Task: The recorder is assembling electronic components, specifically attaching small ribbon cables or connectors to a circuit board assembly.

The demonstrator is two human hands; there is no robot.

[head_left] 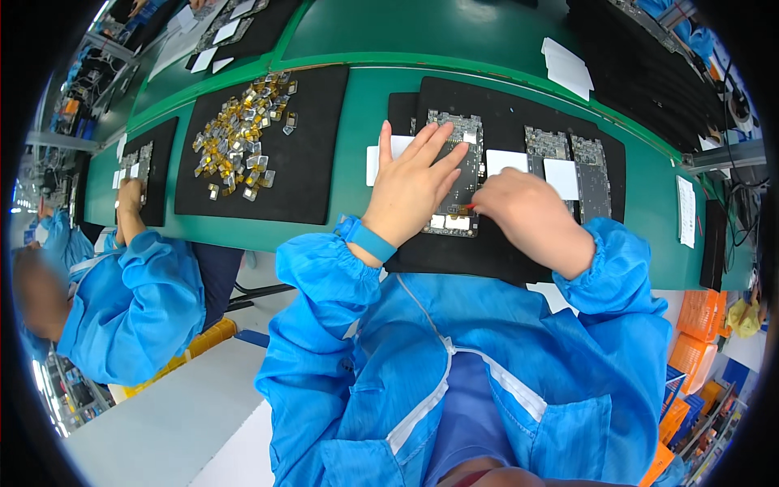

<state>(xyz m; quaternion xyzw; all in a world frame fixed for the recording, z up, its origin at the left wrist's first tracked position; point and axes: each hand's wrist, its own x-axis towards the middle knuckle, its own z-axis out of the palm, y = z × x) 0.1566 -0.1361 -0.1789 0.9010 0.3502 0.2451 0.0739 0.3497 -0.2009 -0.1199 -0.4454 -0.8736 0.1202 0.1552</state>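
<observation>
A long dark circuit board (pixel 464 183) with silvery parts at both ends lies on a black mat (pixel 503 101). My left hand (pixel 410 183) rests over its left side with fingers spread and stretched out, a blue band around the wrist. At the board's lower right, my right hand (pixel 527 213) is closed, its fingers pinched around a thin red-tipped tool (pixel 470 206); the rest of the tool is hidden in the hand. The red tip is at the board's surface. Two more circuit boards, a left one (pixel 547 143) and a right one (pixel 593 180), lie beyond my right hand.
White cards (pixel 561 179) lie among the boards. To the left, a black mat (pixel 300 162) bears a pile of small clear-and-amber pieces (pixel 235 134). Further left a co-worker in blue (pixel 150 300) handles another board. Orange crates (pixel 696 333) stand at lower right.
</observation>
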